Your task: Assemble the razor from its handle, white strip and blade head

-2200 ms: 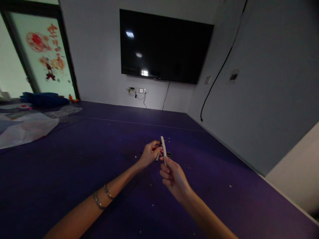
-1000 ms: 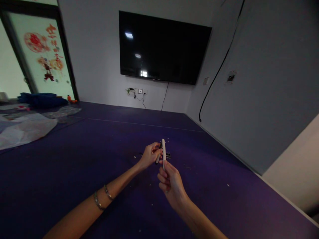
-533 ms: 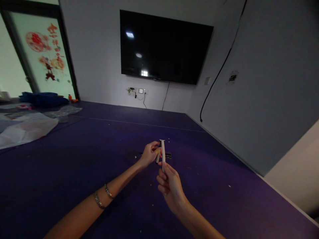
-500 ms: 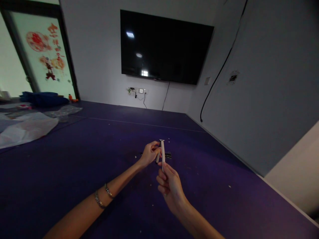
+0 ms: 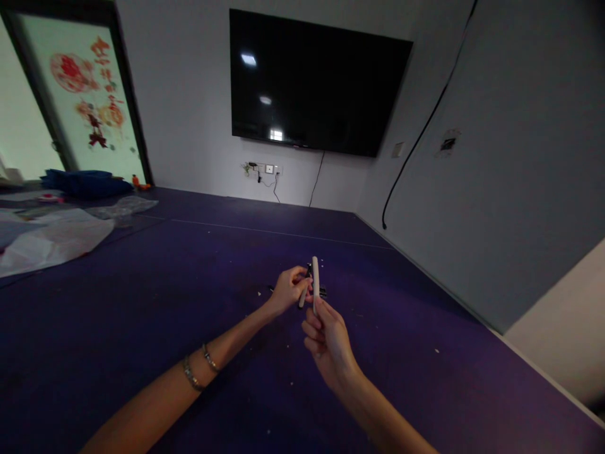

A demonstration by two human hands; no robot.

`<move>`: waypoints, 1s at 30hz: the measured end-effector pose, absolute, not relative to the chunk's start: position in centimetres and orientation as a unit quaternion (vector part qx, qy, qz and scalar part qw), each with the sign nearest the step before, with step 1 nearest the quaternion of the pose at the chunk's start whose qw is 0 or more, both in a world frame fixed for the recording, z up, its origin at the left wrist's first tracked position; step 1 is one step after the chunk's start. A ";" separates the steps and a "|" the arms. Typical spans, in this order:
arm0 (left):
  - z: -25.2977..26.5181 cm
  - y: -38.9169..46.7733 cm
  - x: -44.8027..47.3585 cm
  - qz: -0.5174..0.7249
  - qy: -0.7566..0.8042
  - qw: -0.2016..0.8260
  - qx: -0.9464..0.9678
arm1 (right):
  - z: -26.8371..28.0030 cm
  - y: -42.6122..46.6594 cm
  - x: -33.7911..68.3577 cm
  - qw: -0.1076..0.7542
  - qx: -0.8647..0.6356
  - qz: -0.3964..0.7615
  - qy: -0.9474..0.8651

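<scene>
My left hand is closed around a slim dark-and-beige stick-like tool, tilted, with a small shiny part at its upper end. In my right hand a pale beige rod is pinched between thumb and fingers and points upward. The rod is beside the tool; I cannot tell whether they touch. Behind them a small dark flat piece lies on the purple surface, partly hidden. The exact kind of both held pieces is too small to tell.
Small pale scraps are scattered on the surface. White sheets, clear plastic and a dark blue cloth bundle lie at the far left. A television hangs on the wall; a black cable runs down at the right.
The pale rod has shifted slightly up and right, away from the tool's top end, which it overlapped before. My left hand keeps its hold, and the view has shifted slightly.
</scene>
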State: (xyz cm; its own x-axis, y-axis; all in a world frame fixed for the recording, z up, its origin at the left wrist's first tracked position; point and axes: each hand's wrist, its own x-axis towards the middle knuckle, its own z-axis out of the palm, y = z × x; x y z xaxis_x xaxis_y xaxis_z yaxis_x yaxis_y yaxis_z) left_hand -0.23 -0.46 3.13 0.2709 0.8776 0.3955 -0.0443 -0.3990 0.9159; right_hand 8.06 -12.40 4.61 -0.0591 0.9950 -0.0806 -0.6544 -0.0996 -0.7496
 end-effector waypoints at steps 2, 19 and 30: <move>3.2 -0.6 -0.2 0.512 0.313 0.443 0.666 | 4.5 -12.3 7.9 0.611 -0.305 0.676 -0.278; 3.0 -0.2 -0.2 0.515 0.303 0.477 0.645 | 5.0 -12.1 9.3 0.587 -0.330 0.689 -0.268; 3.0 -0.1 -0.4 0.515 0.292 0.488 0.641 | 5.1 -12.6 9.1 0.593 -0.335 0.682 -0.267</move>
State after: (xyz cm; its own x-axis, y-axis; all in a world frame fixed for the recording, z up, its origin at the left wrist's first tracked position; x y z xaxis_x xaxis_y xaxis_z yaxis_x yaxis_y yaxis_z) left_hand -0.43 -0.07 2.98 0.2991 0.8775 0.3749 -0.1277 -0.3525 0.9271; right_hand 9.13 -12.59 5.11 -0.0728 0.9874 -0.1401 -0.6305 -0.1545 -0.7607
